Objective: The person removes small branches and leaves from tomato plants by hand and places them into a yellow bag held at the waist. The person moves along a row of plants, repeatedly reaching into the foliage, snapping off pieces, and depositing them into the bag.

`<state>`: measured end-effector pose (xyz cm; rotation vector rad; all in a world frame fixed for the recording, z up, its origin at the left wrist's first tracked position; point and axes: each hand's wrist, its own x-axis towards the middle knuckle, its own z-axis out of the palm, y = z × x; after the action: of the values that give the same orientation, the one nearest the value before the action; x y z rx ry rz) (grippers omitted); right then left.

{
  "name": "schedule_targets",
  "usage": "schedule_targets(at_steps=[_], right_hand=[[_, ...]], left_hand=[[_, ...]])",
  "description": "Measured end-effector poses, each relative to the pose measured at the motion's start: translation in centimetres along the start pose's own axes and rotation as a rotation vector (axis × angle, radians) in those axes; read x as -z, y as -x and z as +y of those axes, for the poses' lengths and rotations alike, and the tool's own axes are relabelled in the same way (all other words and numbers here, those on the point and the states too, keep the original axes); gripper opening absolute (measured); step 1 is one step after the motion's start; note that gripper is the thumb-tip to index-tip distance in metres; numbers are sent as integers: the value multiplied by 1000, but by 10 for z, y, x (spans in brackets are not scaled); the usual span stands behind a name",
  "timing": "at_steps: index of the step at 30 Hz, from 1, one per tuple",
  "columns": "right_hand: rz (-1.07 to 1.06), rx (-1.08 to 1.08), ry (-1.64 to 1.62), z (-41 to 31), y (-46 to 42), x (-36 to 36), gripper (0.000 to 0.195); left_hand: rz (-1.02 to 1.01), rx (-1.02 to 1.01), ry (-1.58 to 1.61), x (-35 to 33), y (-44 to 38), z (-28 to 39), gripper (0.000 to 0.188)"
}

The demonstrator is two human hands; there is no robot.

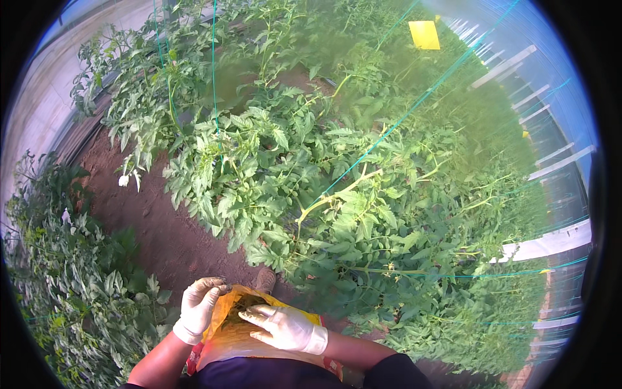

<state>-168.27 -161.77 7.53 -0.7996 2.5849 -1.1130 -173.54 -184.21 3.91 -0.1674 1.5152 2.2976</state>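
A yellow-orange plastic bag (221,335) with red printed edges hangs at my waist, its mouth gaping upward. Dark green and brown plant bits (239,307) show inside it. My left hand (198,306), in a white glove with soiled fingertips, is at the bag's left rim. Its thumb and forefinger come close together there; whether they pinch the rim or something small cannot be made out. My right hand (282,327), gloved the same way, lies palm down across the bag's mouth. Its fingers are spread slightly apart over the opening, with nothing visible in them.
Leafy tomato plants (272,160) fill the bed ahead and to the right; more plants (92,296) grow at left. Teal strings (369,151) run up from stems. Between rows is a bare soil path (160,233), with my shoe (265,280) near the bag. A yellow card (424,35) hangs beyond.
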Motion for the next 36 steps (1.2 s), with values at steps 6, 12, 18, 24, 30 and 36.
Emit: schedule_targets(at_steps=[6, 12, 18, 24, 30, 36], right_hand=[[423, -503, -502, 73, 40, 46, 30], [850, -660, -1096, 195, 66, 66, 19], [1057, -821, -1222, 266, 65, 90, 23], [1106, -708, -1741, 295, 53, 111, 36], [1213, -297, -1870, 355, 122, 94, 50], [1361, -379, -1633, 272, 104, 61, 36]], left_hand=[[-220, -9, -149, -58, -78, -13, 21], [-485, -105, -877, -137, -188, -57, 50], [-440, -311, -906, -213, -267, -123, 83], [-402, -336, -782, -202, -285, -168, 45], [-704, -370, -948, -204, -241, -151, 35], [-655, -475, -928, -142, -213, -163, 24]])
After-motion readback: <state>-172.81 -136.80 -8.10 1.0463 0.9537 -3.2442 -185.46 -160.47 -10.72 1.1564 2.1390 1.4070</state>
